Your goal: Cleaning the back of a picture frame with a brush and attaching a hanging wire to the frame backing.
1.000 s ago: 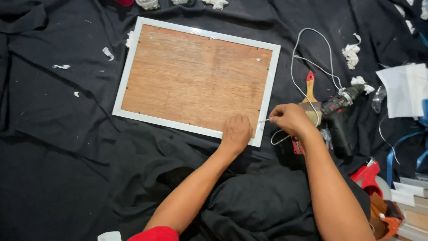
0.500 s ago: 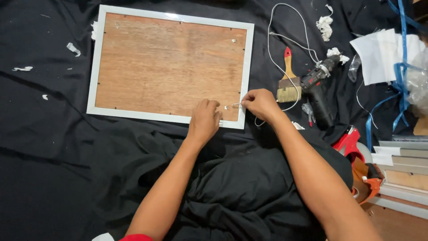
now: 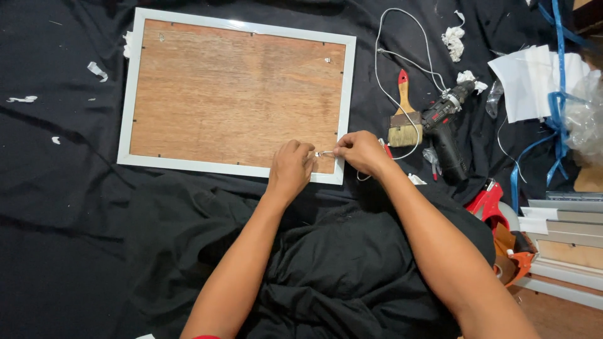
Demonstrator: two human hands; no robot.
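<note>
A small metal piece [image 3: 325,153] is being pinched between the two hands at the lower right corner of the picture frame [image 3: 237,94], which is lying face down on the black cloth [image 3: 63,220] with its brown wooden backing turned up. The left hand [image 3: 291,168] is being rested on the bottom rail of the frame, its fingers [image 3: 308,152] clenched around one end of the piece, while the other end is being grasped by the fingers [image 3: 342,149] of the right hand [image 3: 361,150].

Compared with a second ago, the right hand is no longer being kept off the frame beside the corner: it is now being brought over the backing, and both hands are meeting on the piece. By this it is judged that the piece is being positioned on the corner, not yet fixed there.

Just beside the right hand a paintbrush [image 3: 401,116] with a red handle, a white cord [image 3: 402,56] and a cordless drill [image 3: 445,129] are lying. Scraps of white paper [image 3: 453,37] are being left scattered on the cloth.
</note>
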